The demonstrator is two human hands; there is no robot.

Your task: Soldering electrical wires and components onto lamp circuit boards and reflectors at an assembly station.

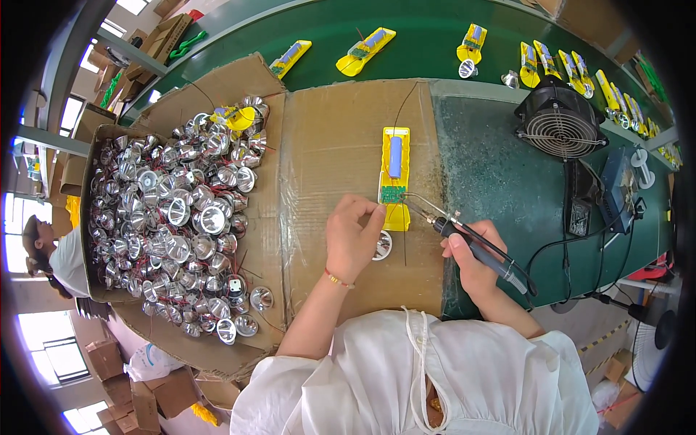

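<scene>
On the cardboard-covered part of the table lies a yellow plastic casing (396, 219) with a blue cylindrical battery (395, 157) and a green circuit board (391, 194). My right hand (475, 259) grips a soldering iron (509, 275), with a thin metal tube along its front. The iron's tip reaches the right side of the board. My left hand (353, 233) is at the board's left edge, thumb and forefinger pinched together; what they hold is too small to make out. A silver reflector cup (383, 246) sits partly hidden behind this hand, just below the casing.
A cardboard box (93, 217) heaped with silver reflector cups stands left. Yellow casings (366, 52) lie along the green surface beyond. A black fan (558, 122), a blue unit (616, 190) and a solder spool (641, 167) occupy the right, with cables trailing. Another person (61, 261) is far left.
</scene>
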